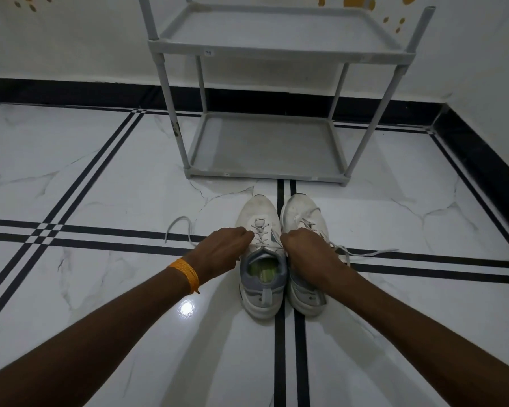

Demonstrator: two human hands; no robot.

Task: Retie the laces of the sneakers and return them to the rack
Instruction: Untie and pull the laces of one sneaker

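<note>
White sneakers (279, 254), two; hands, two.

1. Pretty dim overall, with a cool grey-blue cast, so the white floor (100, 177) reads as grey.
2. One small, hard glare spot sits on the glossy tile (187, 307) at about 7 o'clock from the centre, probably a light overhead bouncing back.
3. Soft, faint shadows fan out under both forearms toward 6 o'clock, and the rack (265, 148) drops a weak one on its lower shelf.
4. Both forearms come out very dark, with hardly any detail in them.
5. Wide-angle bend is obvious: the black floor lines and the skirting (71, 89) curve toward the 3 and 9 o'clock edges.
6. The middle is fairly sharp; the corners go soft and smeary, worst at 4 o'clock.
</note>
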